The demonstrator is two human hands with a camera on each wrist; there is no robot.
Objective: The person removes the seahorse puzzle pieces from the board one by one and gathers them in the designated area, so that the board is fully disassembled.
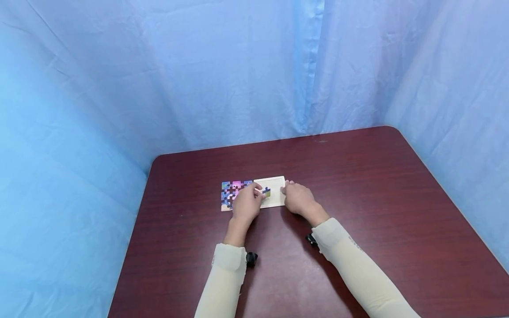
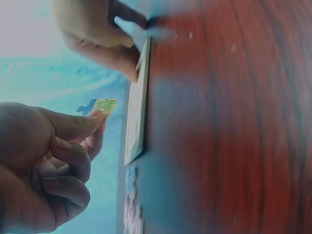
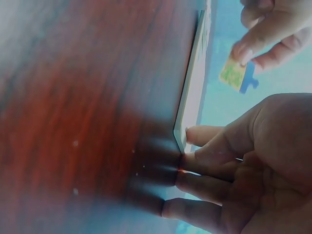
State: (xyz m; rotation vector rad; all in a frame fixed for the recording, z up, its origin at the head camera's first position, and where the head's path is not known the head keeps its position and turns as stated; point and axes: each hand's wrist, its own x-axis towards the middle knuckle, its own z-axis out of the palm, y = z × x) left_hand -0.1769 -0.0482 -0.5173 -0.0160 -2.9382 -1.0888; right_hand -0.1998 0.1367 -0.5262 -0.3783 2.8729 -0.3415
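Observation:
A jigsaw piece [image 2: 105, 105], part blue and part yellow-green, is pinched between the thumb and fingertip of my left hand [image 1: 246, 205]. It is held above the cream puzzle tray [image 1: 276, 202], a shallow board with a raised rim. At the tray's right edge, my right hand [image 1: 301, 199] grips the rim between thumb and index finger. Its other fingers touch the tabletop in the right wrist view. Left of the tray lie several pink, blue and purple jigsaw pieces [image 1: 226, 195], fitted or set close together and partly hidden behind my left hand.
The dark red wood-grain table [image 1: 358, 176] carries the tray and pieces near its middle. Pale blue curtains [image 1: 238, 79] hang behind the table and along both sides. A small black wrist camera [image 1: 251, 259] sits by the left sleeve, another by the right sleeve.

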